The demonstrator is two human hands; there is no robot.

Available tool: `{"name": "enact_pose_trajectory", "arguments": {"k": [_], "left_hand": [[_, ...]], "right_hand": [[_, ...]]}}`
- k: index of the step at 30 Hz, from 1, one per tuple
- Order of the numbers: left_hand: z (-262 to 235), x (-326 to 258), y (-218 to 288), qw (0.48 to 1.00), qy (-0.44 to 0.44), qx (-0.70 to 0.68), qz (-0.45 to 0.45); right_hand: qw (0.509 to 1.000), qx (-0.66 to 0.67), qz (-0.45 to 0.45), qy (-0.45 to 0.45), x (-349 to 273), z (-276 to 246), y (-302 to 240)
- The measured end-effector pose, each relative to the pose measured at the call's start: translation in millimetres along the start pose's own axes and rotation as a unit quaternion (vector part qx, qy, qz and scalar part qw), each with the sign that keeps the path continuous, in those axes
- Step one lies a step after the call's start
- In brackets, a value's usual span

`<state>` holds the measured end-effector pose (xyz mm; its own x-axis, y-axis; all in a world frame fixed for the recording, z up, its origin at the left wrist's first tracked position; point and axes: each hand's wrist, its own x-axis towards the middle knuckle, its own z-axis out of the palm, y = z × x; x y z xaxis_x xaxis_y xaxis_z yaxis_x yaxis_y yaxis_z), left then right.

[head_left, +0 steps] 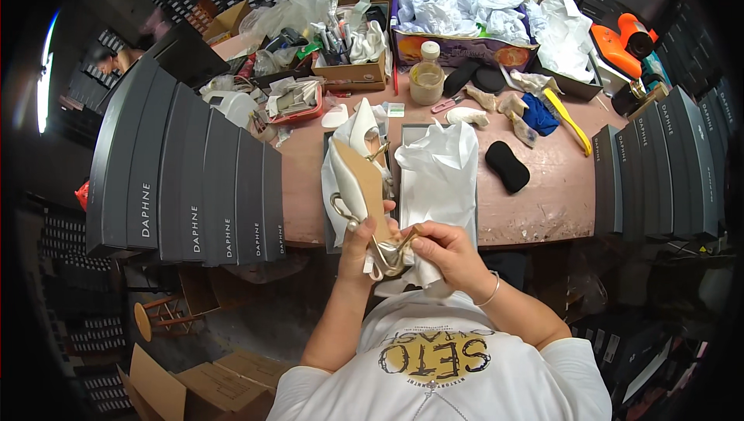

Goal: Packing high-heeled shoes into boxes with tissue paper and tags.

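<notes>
In front of my chest, a white high-heeled shoe (370, 181) is held tilted, its tan sole turned up and its toe pointing away. My left hand (359, 247) is closed around the shoe near its gold heel end. With thumb and fingers, my right hand (448, 254) pinches the thin gold heel. A white cloth (422, 272) hangs below the right fingers; whether they grip it too is hard to see. Beyond the held shoe, a second white shoe (362, 128) lies in an open box half on the table. White tissue paper (439, 169) fills the half beside it.
Stacked dark shoe boxes stand left (182, 181) and right (655, 169). A black insole pad (508, 167), a yellow-handled brush (570, 123), a blue cloth (539, 116) and a jar (426, 82) lie farther back. Behind them, a purple carton (465, 50) holds crumpled paper.
</notes>
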<state>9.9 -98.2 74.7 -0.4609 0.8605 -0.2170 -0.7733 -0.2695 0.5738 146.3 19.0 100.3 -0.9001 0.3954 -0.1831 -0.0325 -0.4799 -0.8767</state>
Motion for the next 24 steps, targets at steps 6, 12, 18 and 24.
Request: {"name": "enact_pose_trajectory", "arguments": {"k": [6, 12, 18, 24], "left_hand": [[1, -9, -5, 0.993, 0.092, -0.036, -0.058], [-19, 0, -11, 0.961, -0.038, -0.271, -0.025], [-27, -2, -11, 0.972, -0.119, -0.204, -0.017], [-21, -11, -18, 0.981, -0.056, -0.182, -0.032]], "right_hand": [[0.860, -0.433, -0.251, -0.095, -5, 12, -26], [0.846, -0.400, -0.320, -0.146, -36, 16, -12], [0.864, -0.401, -0.294, -0.076, -35, 9, -15], [0.857, -0.400, -0.320, -0.060, -15, 15, -16]]}}
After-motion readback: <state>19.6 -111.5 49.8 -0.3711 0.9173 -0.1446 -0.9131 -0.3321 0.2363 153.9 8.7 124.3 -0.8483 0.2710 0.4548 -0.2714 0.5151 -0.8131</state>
